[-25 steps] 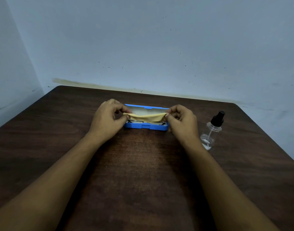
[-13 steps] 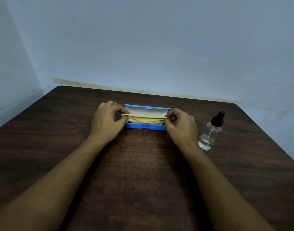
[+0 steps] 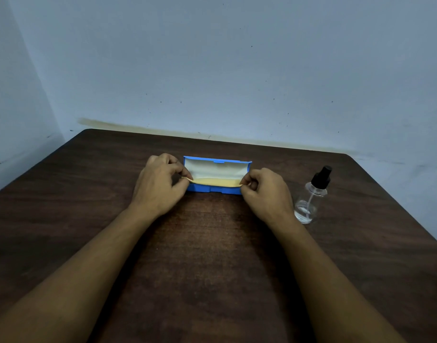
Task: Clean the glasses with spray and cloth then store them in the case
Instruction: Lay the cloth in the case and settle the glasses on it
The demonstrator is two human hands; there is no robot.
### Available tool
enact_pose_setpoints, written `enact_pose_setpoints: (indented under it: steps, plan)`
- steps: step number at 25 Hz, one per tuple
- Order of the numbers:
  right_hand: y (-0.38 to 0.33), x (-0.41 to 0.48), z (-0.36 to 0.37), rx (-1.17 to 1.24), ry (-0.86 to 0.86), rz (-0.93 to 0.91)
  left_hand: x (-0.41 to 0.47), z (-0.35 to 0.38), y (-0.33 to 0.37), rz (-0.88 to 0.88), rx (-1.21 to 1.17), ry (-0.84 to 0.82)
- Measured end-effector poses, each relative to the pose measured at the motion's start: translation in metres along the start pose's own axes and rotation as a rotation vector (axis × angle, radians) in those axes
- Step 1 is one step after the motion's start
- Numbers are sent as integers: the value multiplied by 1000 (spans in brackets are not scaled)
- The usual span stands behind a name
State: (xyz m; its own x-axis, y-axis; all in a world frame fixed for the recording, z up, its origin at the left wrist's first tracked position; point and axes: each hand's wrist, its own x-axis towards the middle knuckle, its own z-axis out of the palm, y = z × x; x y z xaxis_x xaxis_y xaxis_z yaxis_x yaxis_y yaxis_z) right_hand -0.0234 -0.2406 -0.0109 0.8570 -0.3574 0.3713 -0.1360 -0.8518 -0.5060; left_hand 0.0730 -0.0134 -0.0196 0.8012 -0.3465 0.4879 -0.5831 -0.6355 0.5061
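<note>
A blue glasses case (image 3: pixel 213 192) lies open at the middle of the table, its pale lid lining facing me. A yellow cloth (image 3: pixel 216 182) is spread flat over the case's lower half. My left hand (image 3: pixel 160 184) pinches the cloth's left end and my right hand (image 3: pixel 264 191) pinches its right end, one at each end of the case. The glasses are hidden under the cloth. A clear spray bottle (image 3: pixel 310 198) with a black pump top stands to the right of my right hand.
The dark wooden table (image 3: pixel 212 268) stands against a pale blue wall, with a corner at the back left. Its right edge runs just past the spray bottle.
Both hands have lowered the stretched cloth from above the case down into it, so it now covers the glasses that showed earlier.
</note>
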Motion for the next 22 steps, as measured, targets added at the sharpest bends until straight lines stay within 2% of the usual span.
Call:
enact_pose_setpoints:
  steps: [13, 17, 22]
  plan:
    - [-6, 0, -6, -207, -143, -36, 1, -2, -6, 99, 218, -69]
    - [-4, -1, -3, -206, -124, -32, -2, 0, -6, 109, 247, -28]
    - [-3, -4, 0, -113, -16, -73, -3, 1, -6, 162, 194, 39]
